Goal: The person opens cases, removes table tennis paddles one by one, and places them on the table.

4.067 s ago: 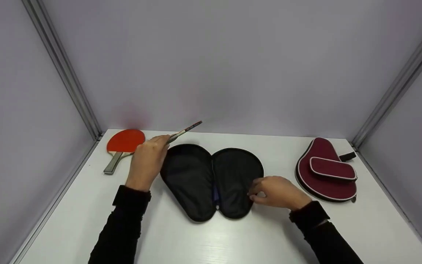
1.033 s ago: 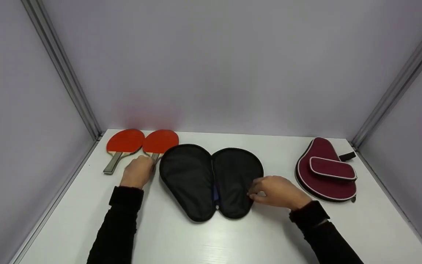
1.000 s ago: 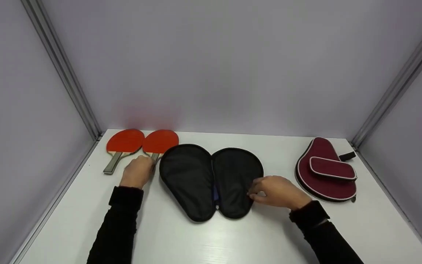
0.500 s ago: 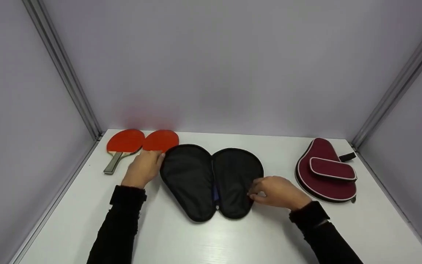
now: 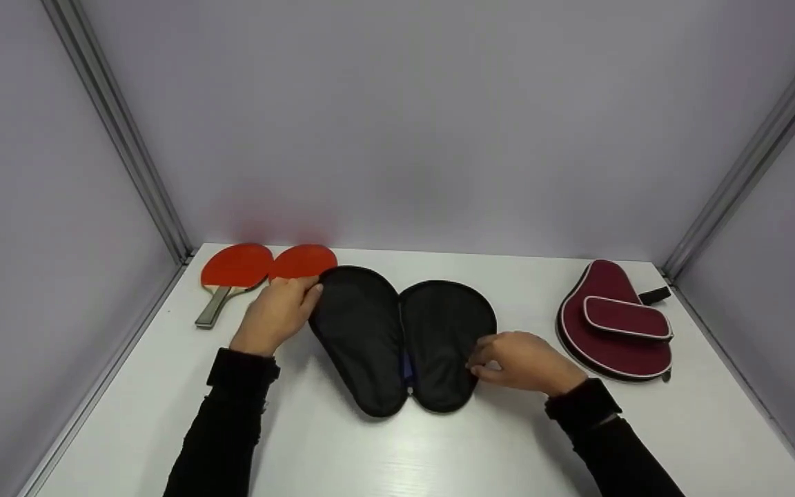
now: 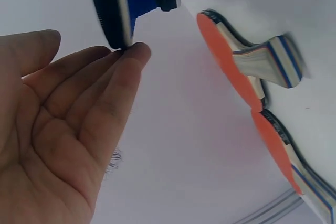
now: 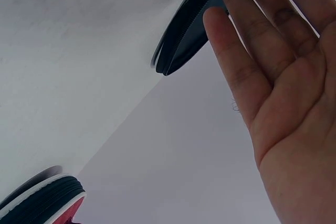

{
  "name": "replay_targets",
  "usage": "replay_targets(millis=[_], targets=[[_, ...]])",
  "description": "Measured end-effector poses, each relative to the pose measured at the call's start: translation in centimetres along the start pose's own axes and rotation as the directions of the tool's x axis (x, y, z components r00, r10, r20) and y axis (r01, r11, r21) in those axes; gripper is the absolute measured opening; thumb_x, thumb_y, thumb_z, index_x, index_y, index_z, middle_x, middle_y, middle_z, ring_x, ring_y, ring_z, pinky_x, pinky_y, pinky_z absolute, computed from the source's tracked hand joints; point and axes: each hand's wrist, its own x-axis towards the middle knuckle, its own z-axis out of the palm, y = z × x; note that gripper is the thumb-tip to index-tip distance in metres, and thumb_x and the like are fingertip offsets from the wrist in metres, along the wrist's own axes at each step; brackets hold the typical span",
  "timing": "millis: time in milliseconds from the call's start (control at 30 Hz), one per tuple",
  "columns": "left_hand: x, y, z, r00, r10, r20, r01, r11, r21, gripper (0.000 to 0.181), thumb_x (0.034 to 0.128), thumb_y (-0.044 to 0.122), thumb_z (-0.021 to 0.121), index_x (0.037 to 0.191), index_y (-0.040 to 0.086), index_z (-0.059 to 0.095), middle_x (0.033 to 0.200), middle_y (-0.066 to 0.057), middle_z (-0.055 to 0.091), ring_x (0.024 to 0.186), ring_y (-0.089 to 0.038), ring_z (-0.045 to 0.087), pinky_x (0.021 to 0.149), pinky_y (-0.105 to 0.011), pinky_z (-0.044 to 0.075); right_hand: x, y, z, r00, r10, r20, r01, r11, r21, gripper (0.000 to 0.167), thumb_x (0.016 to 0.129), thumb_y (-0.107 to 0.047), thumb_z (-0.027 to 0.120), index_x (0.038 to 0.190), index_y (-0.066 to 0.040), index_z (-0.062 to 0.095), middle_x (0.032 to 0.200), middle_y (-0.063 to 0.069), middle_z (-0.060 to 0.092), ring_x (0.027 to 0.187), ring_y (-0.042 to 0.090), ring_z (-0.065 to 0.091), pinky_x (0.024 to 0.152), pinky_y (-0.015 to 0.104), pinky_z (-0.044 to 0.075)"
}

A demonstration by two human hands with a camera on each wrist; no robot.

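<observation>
Far left, two paddles (image 5: 236, 266); far right, maroon case (image 5: 608, 352); left fingers (image 6: 111, 108) straight, right fingers (image 7: 236, 64) relaxed, at black case (image 5: 359, 331).

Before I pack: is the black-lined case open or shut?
Open: the black-lined case shows its inside, its halves spread apart.

Front access: the approach between the two black sleeves (image 5: 228, 421) crosses open white bench (image 5: 404, 462) up to the black pear-shaped fabric case (image 5: 356, 338), which lies unfolded. Left side: the left grip (image 5: 273, 314), a bare hand, obstructs that case's raised outer edge. Behind it, a red-faced, grey-handled table-tennis bat (image 5: 237, 266) and a second red-faced bat (image 5: 304, 261) sit side by side, leaving no lane between blades. Right side: the right grip (image 5: 518, 359) obstructs the front of the passage to the maroon, white-piped fabric case (image 5: 615, 342); overhead entry is unobstructed.
</observation>
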Motion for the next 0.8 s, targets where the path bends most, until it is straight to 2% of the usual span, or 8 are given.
replay_targets(millis=[100,300,367,567,800], targets=[[-0.1,0.8,-0.4,0.999,0.034,-0.03,-0.035,0.999,-0.013,0.041,0.1222,0.022,0.062,0.153,-0.001,0.076,0.148,-0.024,0.081,0.132,-0.042,0.082,0.116,-0.063,0.067,0.0,0.0,0.0,1.0,-0.002,0.002,0.002,1.0,0.007,0.015,0.106,-0.019,0.082,0.112,-0.017,0.095,0.11,-0.005,0.088,0.099,0.016,0.086,0.083,0.04,0.072],[-0.5,2.6,-1.2,0.992,0.095,-0.085,-0.096,0.995,-0.012,0.032,0.1216,0.022,0.064,0.138,0.004,0.084,0.125,-0.016,0.088,0.111,-0.034,0.084,0.103,-0.058,0.071,0.0,0.0,0.2,0.999,0.005,0.035,-0.005,1.0,0.023,0.015,0.106,-0.019,0.081,0.111,-0.017,0.095,0.115,-0.004,0.089,0.105,0.017,0.087,0.09,0.042,0.073],[-0.6,3.2,-1.5,0.987,0.122,-0.103,-0.123,0.992,-0.007,0.031,0.1212,0.022,0.065,0.137,0.004,0.085,0.124,-0.016,0.089,0.111,-0.034,0.085,0.103,-0.057,0.072,0.0,0.0,0.1,0.999,0.003,0.045,-0.004,1.0,0.027,0.016,0.106,-0.019,0.081,0.111,-0.017,0.095,0.117,-0.004,0.09,0.108,0.018,0.087,0.092,0.043,0.073],[-0.8,4.6,-1.7,0.97,0.203,-0.131,-0.207,0.978,-0.021,0.035,0.1209,0.024,0.067,0.149,0.008,0.081,0.147,-0.017,0.084,0.137,-0.036,0.082,0.117,-0.057,0.068,0.2,-0.2,0.0,0.998,-0.02,0.052,0.016,0.997,0.073,0.017,0.107,-0.02,0.08,0.114,-0.018,0.095,0.118,-0.005,0.09,0.109,0.017,0.087,0.092,0.042,0.072],[-0.5,4.6,-0.4,0.939,0.31,-0.15,-0.315,0.949,-0.013,0.046,0.118,0.014,0.071,0.164,0.01,0.07,0.158,-0.016,0.077,0.144,-0.037,0.078,0.118,-0.057,0.067,0.3,-0.7,0.1,0.998,-0.038,0.058,0.032,0.995,0.099,0.019,0.107,-0.02,0.08,0.117,-0.018,0.095,0.117,-0.005,0.089,0.104,0.015,0.086,0.09,0.039,0.072]])
